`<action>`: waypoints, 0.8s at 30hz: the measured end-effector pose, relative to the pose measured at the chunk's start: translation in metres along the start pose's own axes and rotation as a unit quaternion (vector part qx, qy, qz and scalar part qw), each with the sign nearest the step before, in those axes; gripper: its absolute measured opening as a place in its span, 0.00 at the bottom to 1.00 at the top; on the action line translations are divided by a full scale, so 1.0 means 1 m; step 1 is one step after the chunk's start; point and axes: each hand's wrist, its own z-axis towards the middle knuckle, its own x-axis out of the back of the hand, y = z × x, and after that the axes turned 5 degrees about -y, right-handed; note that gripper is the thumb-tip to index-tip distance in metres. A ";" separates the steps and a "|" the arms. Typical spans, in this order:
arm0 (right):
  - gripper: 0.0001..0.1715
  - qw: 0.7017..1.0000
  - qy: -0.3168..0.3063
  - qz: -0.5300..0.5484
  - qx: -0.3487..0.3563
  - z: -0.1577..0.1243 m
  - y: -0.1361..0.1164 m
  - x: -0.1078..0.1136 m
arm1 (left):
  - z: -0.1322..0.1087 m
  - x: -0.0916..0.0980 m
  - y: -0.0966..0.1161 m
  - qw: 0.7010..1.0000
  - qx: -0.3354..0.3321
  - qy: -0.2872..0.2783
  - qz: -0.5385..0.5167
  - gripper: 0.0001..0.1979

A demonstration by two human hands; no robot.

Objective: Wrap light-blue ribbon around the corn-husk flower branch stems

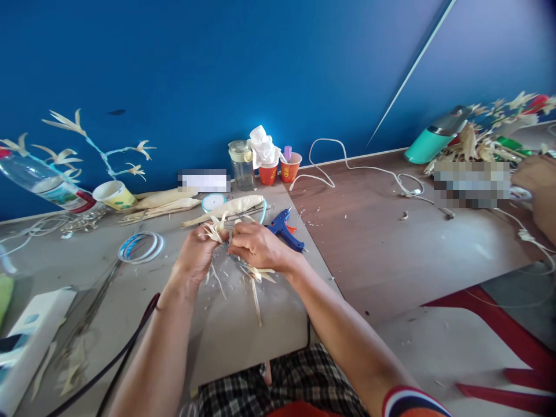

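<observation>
My left hand (200,250) is closed around a pale husk flower (214,229), whose pointed petals stick out above the thumb. Beside it, my right hand (257,244) pinches a thin stem with bent fingers; the fingertips partly hide it. Another husk flower (260,274) shows just below my right hand, seemingly on the same spray. Just right of the right hand lies a blue glue gun (284,230). Behind both hands is a pale dried husk (237,207). Husk scraps are scattered on the grey tabletop (226,336).
Tape rolls (141,248), thin wires (98,301) and a yellow cup (113,196) with a flower spray (106,156) are at left. A glass jar (243,168) and red paper cups (290,169) stand by the wall. A white cable (369,168) crosses the brown table; another person's hand (538,185) is at right.
</observation>
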 end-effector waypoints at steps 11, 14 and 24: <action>0.14 0.985 0.116 0.054 -0.111 -0.002 -0.002 0.007 | -0.005 -0.002 0.010 0.997 0.011 0.026 0.075 0.13; 0.11 0.969 0.129 0.129 -0.167 -0.001 0.000 0.002 | -0.005 -0.007 0.014 0.995 0.006 0.051 0.083 0.14; 0.09 0.864 -0.006 0.394 -0.312 0.007 -0.004 -0.004 | -0.009 -0.024 0.023 0.994 0.021 0.047 0.101 0.16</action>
